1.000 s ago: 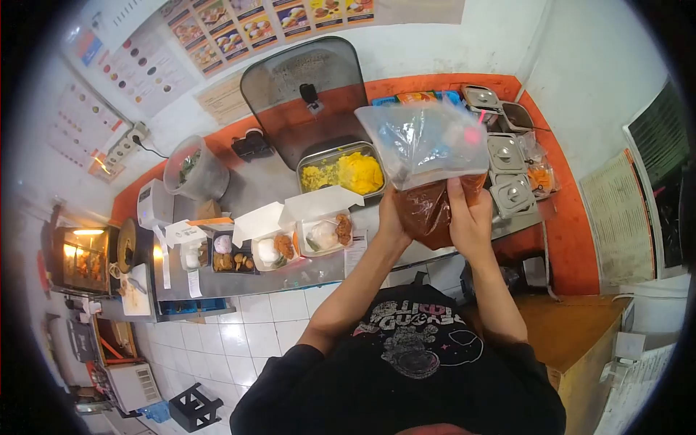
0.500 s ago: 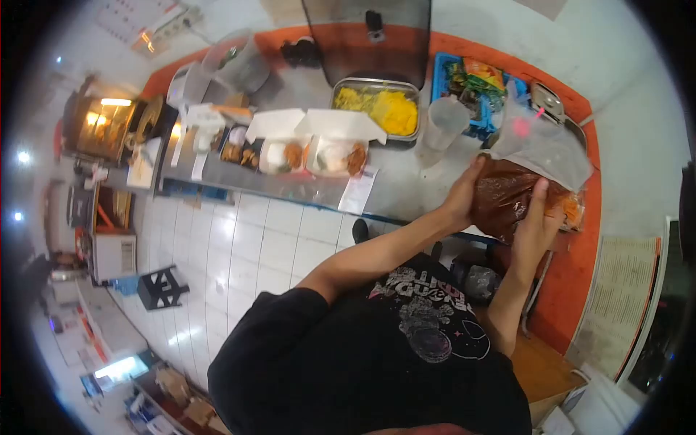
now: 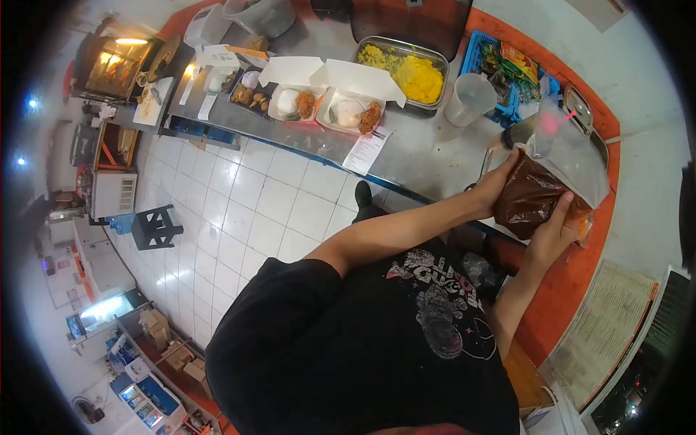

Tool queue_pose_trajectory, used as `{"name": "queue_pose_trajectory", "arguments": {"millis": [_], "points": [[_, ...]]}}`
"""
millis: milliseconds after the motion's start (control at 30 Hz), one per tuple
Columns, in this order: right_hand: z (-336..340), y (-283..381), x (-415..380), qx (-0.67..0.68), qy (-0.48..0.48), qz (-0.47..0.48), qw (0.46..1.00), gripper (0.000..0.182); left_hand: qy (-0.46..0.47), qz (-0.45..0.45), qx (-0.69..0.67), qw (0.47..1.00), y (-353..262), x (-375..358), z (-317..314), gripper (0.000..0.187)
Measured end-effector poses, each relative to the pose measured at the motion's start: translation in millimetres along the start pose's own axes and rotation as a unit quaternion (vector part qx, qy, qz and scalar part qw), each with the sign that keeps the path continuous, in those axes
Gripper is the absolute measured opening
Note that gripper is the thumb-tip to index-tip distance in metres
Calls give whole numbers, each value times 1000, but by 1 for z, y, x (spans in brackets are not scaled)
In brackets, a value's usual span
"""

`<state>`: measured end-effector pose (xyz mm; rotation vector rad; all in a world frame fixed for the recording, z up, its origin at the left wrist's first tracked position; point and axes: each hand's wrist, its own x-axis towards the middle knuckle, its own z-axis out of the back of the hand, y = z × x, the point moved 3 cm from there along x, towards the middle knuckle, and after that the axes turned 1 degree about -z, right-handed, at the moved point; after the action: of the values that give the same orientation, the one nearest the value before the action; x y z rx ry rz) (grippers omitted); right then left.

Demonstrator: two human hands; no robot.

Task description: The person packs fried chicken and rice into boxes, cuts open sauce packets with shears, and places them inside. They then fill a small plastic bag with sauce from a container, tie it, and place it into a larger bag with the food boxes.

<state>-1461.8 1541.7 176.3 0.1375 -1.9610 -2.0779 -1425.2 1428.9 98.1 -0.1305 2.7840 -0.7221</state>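
A clear plastic bag of dark brown sauce (image 3: 533,196) is held up over the right end of the counter. My left hand (image 3: 500,183) grips its left side, thumb near the upper edge. My right hand (image 3: 552,228) is closed round the lower right side, thumb lying across the front. The fingers behind the bag are hidden. Above the sauce, the bag's empty upper part (image 3: 580,163) flops over to the right. Something pink shows at its top. Close behind the bag is a metal container with a lid (image 3: 578,101), partly covered.
On the steel counter (image 3: 428,156) stand a clear plastic jug (image 3: 470,100), a tray of yellow food (image 3: 420,78) and a blue basket of packets (image 3: 500,80). Open meal boxes (image 3: 351,109) with rice and fried chicken sit left, beside a receipt (image 3: 366,151). A black stool (image 3: 156,227) is on the tiled floor.
The view has shifted, so the counter items sit higher and further right. Both hands keep hold of the sauce bag, which remains over the counter's right end.
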Motion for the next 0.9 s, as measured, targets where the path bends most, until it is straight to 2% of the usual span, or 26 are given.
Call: {"name": "queue_pose_trajectory", "arguments": {"millis": [67,100,167,200,267,300,333,400,433,467,533,567,600,667,700,733,767,800,833,867,900], "points": [[-16,20,-9,-25,-6,33,999,43,120,119,-222,960,-1,-6,-12,70],[-24,27,-12,-119,10,47,992,39,120,120,-221,960,-6,-10,-16,70],[-21,23,-9,-331,70,39,940,36,43,66,-154,985,-18,-13,-24,85],[-17,18,1,-330,68,37,941,36,42,68,-153,985,-19,-12,-30,85],[-11,17,18,-272,7,192,943,34,119,-31,-27,992,-28,-15,-49,87],[0,25,28,-319,40,113,940,34,66,-102,53,991,-34,-21,-61,87],[1,30,26,-318,41,112,941,34,64,-101,54,991,-36,-23,-69,87],[-5,44,15,-207,-7,140,968,35,110,-118,90,983,-41,-23,-83,84],[-10,49,1,-239,20,141,961,39,244,-51,6,968,-45,-11,-84,86],[-11,45,2,-238,24,144,960,39,244,-55,6,968,-41,-12,-83,86],[-9,39,5,-170,-27,231,958,45,142,-169,91,971,-48,-34,-91,83],[4,38,24,-216,-45,206,954,45,135,-327,336,873,-13,-36,-70,83],[18,42,42,-283,-35,156,946,46,135,-318,337,876,-23,-48,-81,83],[20,51,37,-295,-27,142,945,47,192,-343,341,854,-60,-75,-121,81],[15,55,21,-275,-28,155,949,47,126,-289,350,882,-66,-56,-114,78],[7,58,-2,-284,-6,166,944,48,346,-50,141,926,-53,-22,-101,77],[3,56,-14,-284,3,176,943,48,311,-212,258,890,-58,-39,-88,72],[6,53,-13,-280,-6,180,943,49,263,-365,370,813,-63,-61,-84,69],[12,48,-9,-276,-26,181,944,50,246,-165,125,947,-48,-72,-96,75],[20,44,3,-285,-49,163,943,51,217,-285,305,883,-57,-78,-97,78],[25,43,14,-305,-55,144,940,52,238,-283,282,885,-59,-87,-104,78]]}}
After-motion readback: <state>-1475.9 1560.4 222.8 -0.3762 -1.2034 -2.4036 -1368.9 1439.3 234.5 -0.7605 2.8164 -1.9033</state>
